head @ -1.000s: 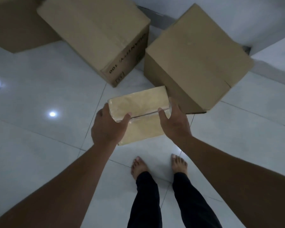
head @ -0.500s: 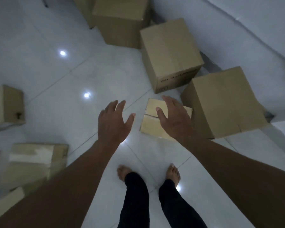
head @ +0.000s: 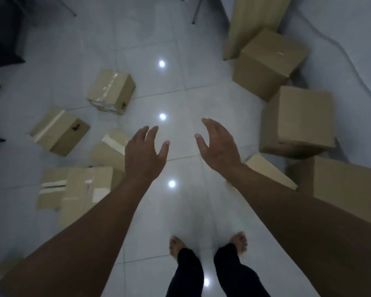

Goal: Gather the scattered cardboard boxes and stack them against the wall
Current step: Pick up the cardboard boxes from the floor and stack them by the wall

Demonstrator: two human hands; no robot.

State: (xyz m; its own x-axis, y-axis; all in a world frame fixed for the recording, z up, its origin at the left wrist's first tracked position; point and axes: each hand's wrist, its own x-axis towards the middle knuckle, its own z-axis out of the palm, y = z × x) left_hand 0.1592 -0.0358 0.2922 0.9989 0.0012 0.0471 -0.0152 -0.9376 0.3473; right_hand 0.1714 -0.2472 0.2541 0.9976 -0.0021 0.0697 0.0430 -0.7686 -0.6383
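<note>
My left hand (head: 145, 154) and my right hand (head: 217, 144) hover over the white tiled floor, fingers spread, holding nothing. Along the wall at the right stand large cardboard boxes: one at the far end (head: 268, 63), one in the middle (head: 298, 121), one near me (head: 343, 189). The small flat box (head: 266, 170) lies on the floor beside them, partly hidden behind my right forearm. Scattered boxes lie at the left: a taped one (head: 110, 92), another (head: 59, 131), a third (head: 109, 148) just left of my left hand, and flattened ones (head: 79, 189).
A tall cardboard sheet (head: 251, 22) leans at the wall behind the far box. Metal chair legs (head: 196, 9) stand at the top, dark furniture (head: 2, 33) at the upper left. My bare feet (head: 208, 247) stand on open tiles in the middle.
I let go of the small flat box, which now lies on the floor by the wall boxes. Both hands opened and lifted away, and my view swung left toward the scattered boxes.
</note>
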